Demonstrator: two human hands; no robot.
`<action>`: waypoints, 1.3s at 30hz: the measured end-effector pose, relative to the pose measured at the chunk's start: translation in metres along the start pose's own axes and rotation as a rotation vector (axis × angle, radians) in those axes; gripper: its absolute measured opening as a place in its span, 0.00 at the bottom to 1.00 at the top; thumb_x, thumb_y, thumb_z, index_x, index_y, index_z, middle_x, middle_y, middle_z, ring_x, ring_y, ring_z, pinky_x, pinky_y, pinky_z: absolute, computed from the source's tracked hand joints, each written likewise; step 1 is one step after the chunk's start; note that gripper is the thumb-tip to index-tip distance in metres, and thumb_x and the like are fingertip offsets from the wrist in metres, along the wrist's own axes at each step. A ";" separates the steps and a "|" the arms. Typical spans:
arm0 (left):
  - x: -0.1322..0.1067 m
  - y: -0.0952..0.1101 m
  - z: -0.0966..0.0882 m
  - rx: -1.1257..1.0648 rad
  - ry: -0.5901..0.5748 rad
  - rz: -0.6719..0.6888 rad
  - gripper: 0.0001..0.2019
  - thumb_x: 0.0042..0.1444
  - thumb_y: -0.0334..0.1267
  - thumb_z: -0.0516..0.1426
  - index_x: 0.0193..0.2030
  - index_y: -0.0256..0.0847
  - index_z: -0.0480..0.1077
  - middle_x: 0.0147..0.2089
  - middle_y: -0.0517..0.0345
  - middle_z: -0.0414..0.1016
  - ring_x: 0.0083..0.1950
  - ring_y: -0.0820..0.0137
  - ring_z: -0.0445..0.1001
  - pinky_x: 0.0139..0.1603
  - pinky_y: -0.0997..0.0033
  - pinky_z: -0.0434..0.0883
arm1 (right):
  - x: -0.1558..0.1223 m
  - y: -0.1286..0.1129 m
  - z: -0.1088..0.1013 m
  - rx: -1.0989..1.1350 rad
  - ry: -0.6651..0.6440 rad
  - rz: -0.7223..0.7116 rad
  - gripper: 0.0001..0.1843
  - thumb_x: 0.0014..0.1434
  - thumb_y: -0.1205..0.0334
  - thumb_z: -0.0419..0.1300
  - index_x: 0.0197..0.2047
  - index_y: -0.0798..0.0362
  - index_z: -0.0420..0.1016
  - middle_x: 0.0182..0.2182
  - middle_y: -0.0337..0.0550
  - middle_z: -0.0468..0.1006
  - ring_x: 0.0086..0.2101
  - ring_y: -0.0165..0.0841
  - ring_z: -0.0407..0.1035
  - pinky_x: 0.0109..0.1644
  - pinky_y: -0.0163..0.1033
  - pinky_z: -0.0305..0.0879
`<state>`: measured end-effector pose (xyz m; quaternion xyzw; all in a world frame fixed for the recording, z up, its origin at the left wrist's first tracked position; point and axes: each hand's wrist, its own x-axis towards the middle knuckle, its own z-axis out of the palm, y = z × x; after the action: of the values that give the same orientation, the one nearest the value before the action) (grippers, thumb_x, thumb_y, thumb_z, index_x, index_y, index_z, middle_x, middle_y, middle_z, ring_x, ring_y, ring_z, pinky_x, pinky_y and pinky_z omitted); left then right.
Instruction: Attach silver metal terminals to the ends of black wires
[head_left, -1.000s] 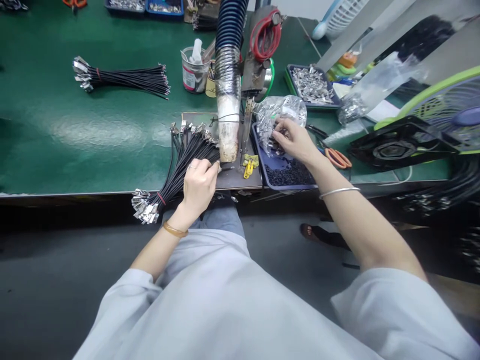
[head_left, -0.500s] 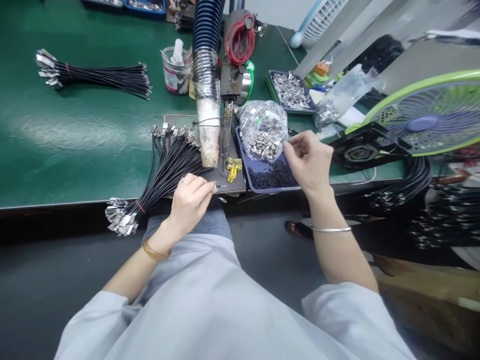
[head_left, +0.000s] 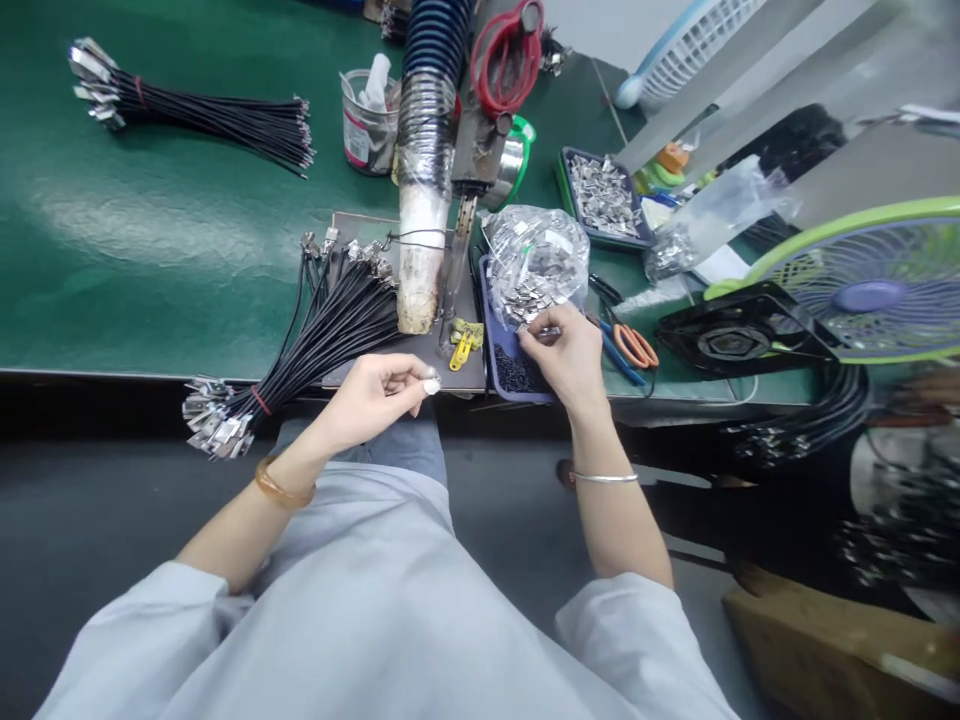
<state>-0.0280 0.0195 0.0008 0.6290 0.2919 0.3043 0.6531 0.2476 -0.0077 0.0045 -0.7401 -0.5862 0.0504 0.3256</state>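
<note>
My left hand (head_left: 379, 398) is closed in a pinch at the bench's front edge, with a small shiny metal piece (head_left: 433, 384) at its fingertips. Beside it lies a bundle of black cables (head_left: 319, 325) with metal connectors on both ends, tied with a red band. My right hand (head_left: 566, 355) is pinched at the lower edge of a clear plastic bag (head_left: 536, 255) of small metal connectors. What its fingertips hold, if anything, is too small to make out. Below the bag, a blue tray (head_left: 491, 345) holds tiny black parts, partly hidden by this hand.
A hose nozzle (head_left: 418, 290) and an upright metal tool (head_left: 457, 250) stand between my hands, above a yellow clip-like piece (head_left: 465, 347). Orange-handled scissors (head_left: 637, 345), a connector tray (head_left: 604, 195), a green fan (head_left: 862, 290) and another cable bundle (head_left: 206, 120) lie around.
My right hand has moved left, from the right side of the bag to its lower edge, uncovering the orange-handled scissors. My left hand has turned slightly, showing the metal piece. The view has shifted.
</note>
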 end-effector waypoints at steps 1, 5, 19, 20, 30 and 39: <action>0.000 0.000 0.002 -0.072 0.044 -0.027 0.09 0.52 0.40 0.63 0.31 0.35 0.73 0.21 0.61 0.72 0.22 0.77 0.69 0.26 0.79 0.65 | -0.003 -0.001 0.000 -0.011 0.009 -0.024 0.09 0.50 0.66 0.63 0.23 0.49 0.66 0.27 0.37 0.74 0.28 0.32 0.68 0.36 0.38 0.67; -0.001 0.002 0.009 -0.199 0.139 -0.080 0.09 0.47 0.38 0.63 0.31 0.36 0.70 0.19 0.63 0.70 0.20 0.79 0.66 0.25 0.80 0.63 | -0.014 -0.004 -0.001 -0.056 0.064 -0.069 0.10 0.53 0.64 0.63 0.24 0.48 0.65 0.26 0.37 0.71 0.28 0.32 0.67 0.35 0.39 0.68; -0.001 0.009 0.018 -0.125 0.144 -0.043 0.08 0.49 0.36 0.65 0.27 0.35 0.73 0.21 0.63 0.70 0.22 0.80 0.64 0.24 0.80 0.62 | -0.073 -0.078 0.007 0.637 0.109 -0.021 0.09 0.58 0.64 0.68 0.30 0.50 0.71 0.32 0.37 0.82 0.28 0.32 0.79 0.32 0.38 0.80; 0.000 0.009 0.018 -0.131 0.155 -0.047 0.08 0.49 0.37 0.65 0.27 0.35 0.72 0.20 0.64 0.68 0.21 0.81 0.62 0.23 0.80 0.61 | -0.077 -0.081 0.011 0.619 0.124 -0.054 0.08 0.58 0.64 0.67 0.30 0.50 0.72 0.32 0.38 0.83 0.30 0.33 0.80 0.34 0.39 0.81; -0.001 0.009 0.018 -0.106 0.125 -0.047 0.14 0.49 0.44 0.68 0.26 0.34 0.74 0.22 0.64 0.66 0.23 0.80 0.58 0.24 0.79 0.59 | -0.079 -0.087 0.033 0.581 0.001 -0.115 0.03 0.61 0.63 0.65 0.34 0.48 0.80 0.39 0.42 0.84 0.40 0.36 0.81 0.40 0.42 0.80; -0.001 0.009 0.017 -0.167 0.129 -0.096 0.17 0.49 0.48 0.68 0.26 0.34 0.73 0.20 0.65 0.63 0.22 0.81 0.57 0.23 0.79 0.56 | -0.091 -0.089 0.042 0.336 0.317 -0.338 0.09 0.61 0.70 0.65 0.41 0.45 0.79 0.43 0.41 0.85 0.43 0.37 0.81 0.47 0.46 0.80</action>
<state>-0.0163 0.0078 0.0101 0.5369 0.3367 0.3355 0.6970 0.1258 -0.0629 -0.0080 -0.5662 -0.6267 -0.0245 0.5349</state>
